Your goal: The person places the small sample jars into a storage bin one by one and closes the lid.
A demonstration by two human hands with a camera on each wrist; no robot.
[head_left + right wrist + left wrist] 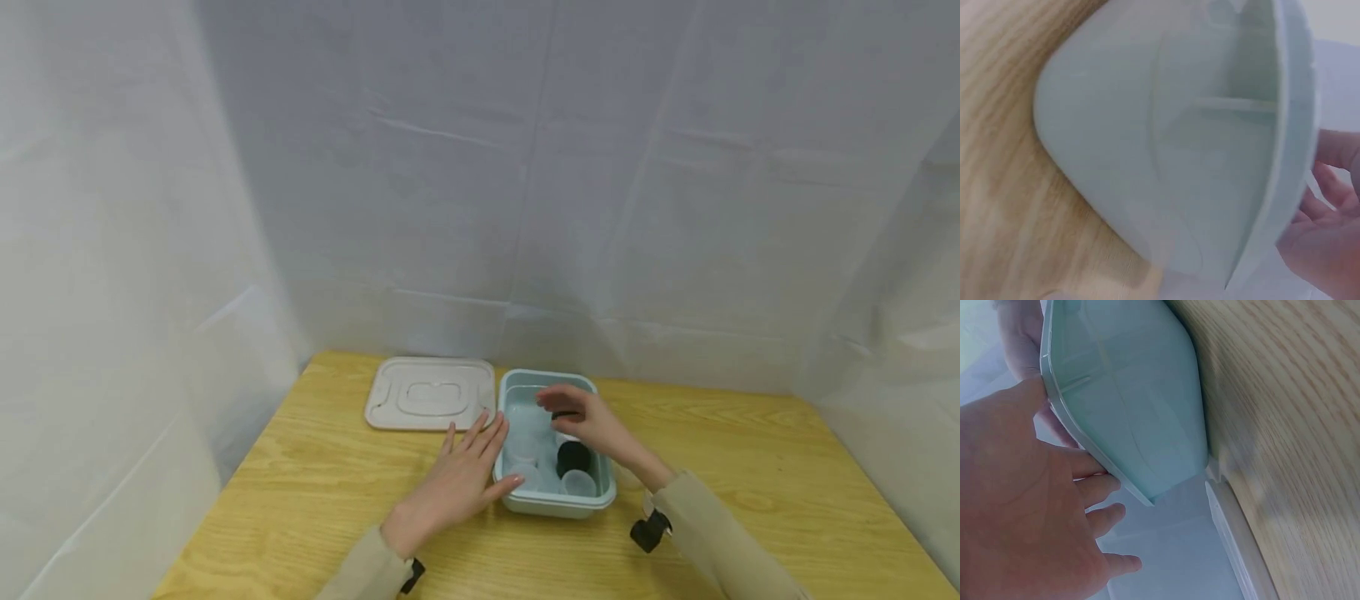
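A pale teal tub stands on the wooden table, and several small clear cups and a black round thing lie inside it. My left hand lies flat with straight fingers against the tub's left wall; the left wrist view shows its palm beside the tub's rim. Over the tub's inside, my right hand has its fingers curled round a small black-topped item. The right wrist view shows only the tub's outer wall and part of that hand.
An off-white lid lies flat on the table just left of the tub, near the back. White sheeting closes off the back and both sides. Bare wood stretches right of the tub and along the front.
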